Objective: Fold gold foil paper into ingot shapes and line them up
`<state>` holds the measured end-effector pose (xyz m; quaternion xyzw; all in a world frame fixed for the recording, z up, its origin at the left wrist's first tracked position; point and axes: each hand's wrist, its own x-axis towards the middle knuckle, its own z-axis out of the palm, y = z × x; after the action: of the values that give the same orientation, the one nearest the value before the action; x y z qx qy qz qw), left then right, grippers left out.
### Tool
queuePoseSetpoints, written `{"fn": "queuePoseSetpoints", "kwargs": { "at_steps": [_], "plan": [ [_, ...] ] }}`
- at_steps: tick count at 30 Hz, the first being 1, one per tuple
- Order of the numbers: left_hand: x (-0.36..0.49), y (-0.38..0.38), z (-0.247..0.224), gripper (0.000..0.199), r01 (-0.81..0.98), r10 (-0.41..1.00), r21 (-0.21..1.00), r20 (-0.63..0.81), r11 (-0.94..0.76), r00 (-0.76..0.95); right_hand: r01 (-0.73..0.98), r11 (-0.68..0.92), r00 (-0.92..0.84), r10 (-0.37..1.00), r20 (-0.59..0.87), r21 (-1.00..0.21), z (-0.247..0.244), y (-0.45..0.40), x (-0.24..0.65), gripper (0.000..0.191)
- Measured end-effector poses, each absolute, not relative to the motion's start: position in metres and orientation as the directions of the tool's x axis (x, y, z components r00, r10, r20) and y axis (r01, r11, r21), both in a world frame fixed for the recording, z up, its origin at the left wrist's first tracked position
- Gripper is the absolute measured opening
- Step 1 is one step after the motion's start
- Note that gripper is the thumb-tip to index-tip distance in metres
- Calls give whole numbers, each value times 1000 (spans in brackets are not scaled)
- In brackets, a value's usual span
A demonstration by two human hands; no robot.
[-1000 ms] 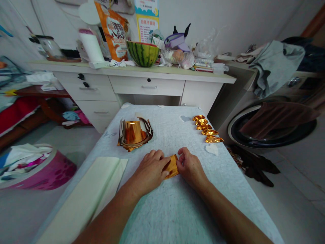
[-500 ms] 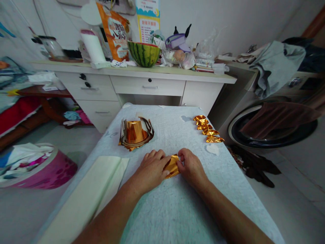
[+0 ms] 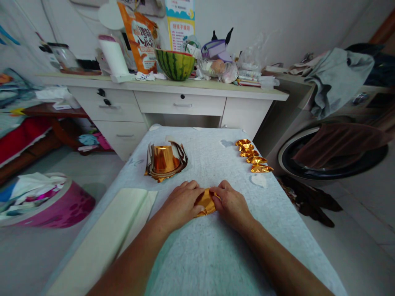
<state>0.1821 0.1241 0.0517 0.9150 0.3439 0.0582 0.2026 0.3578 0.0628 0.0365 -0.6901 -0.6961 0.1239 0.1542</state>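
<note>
A sheet of gold foil paper point(image 3: 206, 202) lies on the cloth-covered table between my hands, its right edge curling up. My left hand point(image 3: 182, 201) grips its left side between thumb and fingers. My right hand point(image 3: 231, 202) pinches the right edge with thumb and forefinger. Beyond my left hand stands a stack of gold foil sheets point(image 3: 164, 159), bent upward in a curve. At the far right of the table, several folded gold foil pieces point(image 3: 253, 156) lie in a row.
A long folded pale sheet point(image 3: 101, 238) lies along the table's left side. Behind the table is a white desk point(image 3: 182, 102) bearing a watermelon half point(image 3: 175, 65). A pink bin point(image 3: 66, 205) stands at left, a washing machine point(image 3: 330, 144) at right.
The foil's right edge has been lifted and curled inward by my right hand, which has shifted slightly left. My left hand has moved a little to the left along the foil.
</note>
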Motion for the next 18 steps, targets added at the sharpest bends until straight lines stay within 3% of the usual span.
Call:
{"fn": "queuePoseSetpoints", "kwargs": {
  "at_steps": [8,14,18],
  "plan": [
    [171,134,53,10,679,723,399,-55,-616,689,939,25,-13,999,38,-343,38,61,357,26],
    [171,137,46,20,704,777,459,-48,-542,628,947,26,-19,999,25,-320,37,60,356,26],
    [172,138,46,16,714,780,476,-90,-513,620,951,37,-27,999,36,-308,34,59,356,28]
  ]
}}
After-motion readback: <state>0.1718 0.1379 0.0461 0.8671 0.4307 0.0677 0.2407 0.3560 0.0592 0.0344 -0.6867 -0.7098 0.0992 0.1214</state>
